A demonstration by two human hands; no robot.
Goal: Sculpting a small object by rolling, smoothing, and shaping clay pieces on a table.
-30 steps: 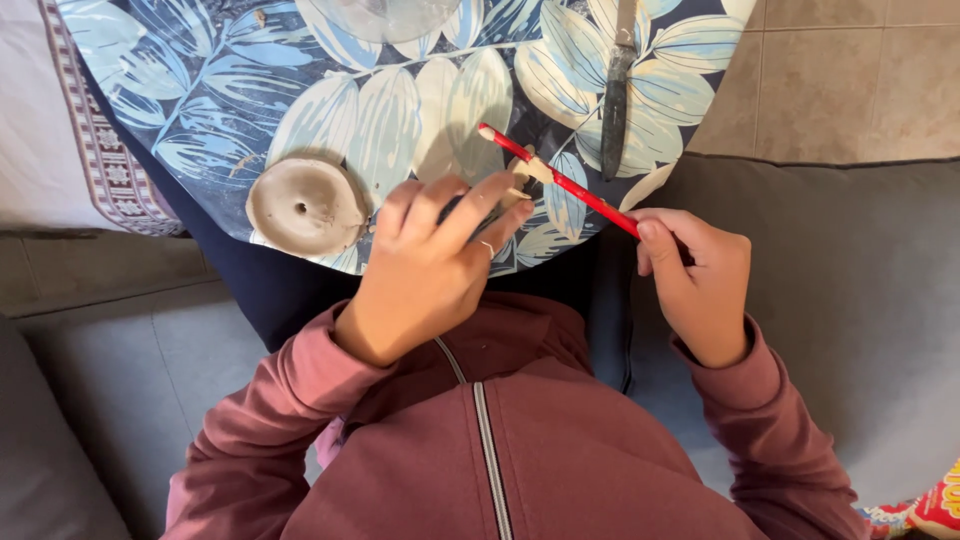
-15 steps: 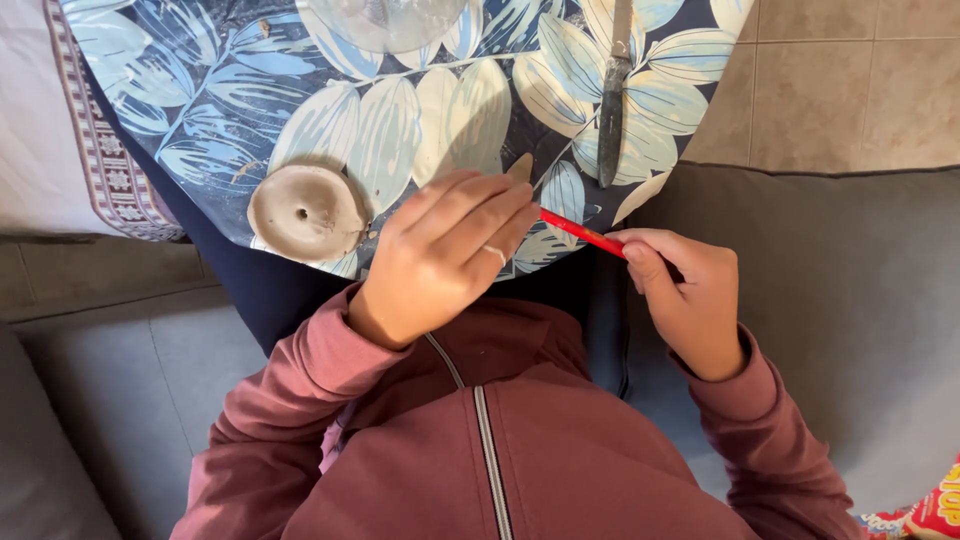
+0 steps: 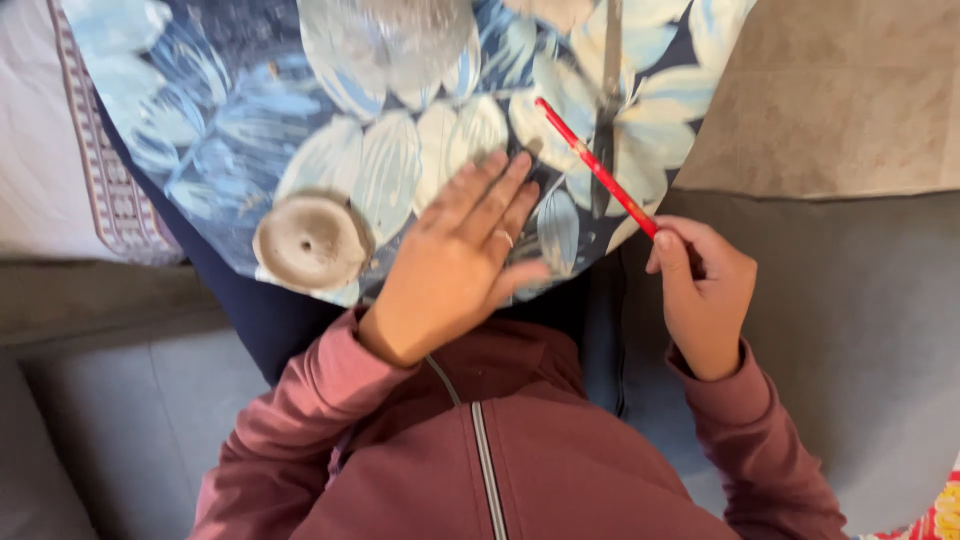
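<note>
— What was the left hand (image 3: 455, 265) doing there, mid-frame?

— It lay flat, fingers spread and stretched out, palm down on the leaf-print cloth (image 3: 200, 110), gripping nothing. There was a ring on one finger.

— And the right hand (image 3: 705, 295)?

— Right of centre, closed around the low end of a red pencil (image 3: 597, 167). Fingers were curled, the thumb pressed against the shaft. The pencil slanted up and to the left, its free end over the cloth near the top middle of the frame.

— Did the pencil's tip touch the cloth?

— I couldn't tell; the picture was blurred there.

— Anything else on that cloth?

— A round, pale disc (image 3: 312, 242) with a small hole in its middle, left of centre, near the left hand but apart from it. The cloth's lower edge ran just under both.

— And around them?

— A maroon zip jacket (image 3: 500, 450) filled the bottom, sleeves reaching both wrists. Grey cushions (image 3: 860, 330) sat right and lower left, beige tiles (image 3: 850, 90) upper right, and a patterned white fabric (image 3: 60, 150) at the left edge.
</note>
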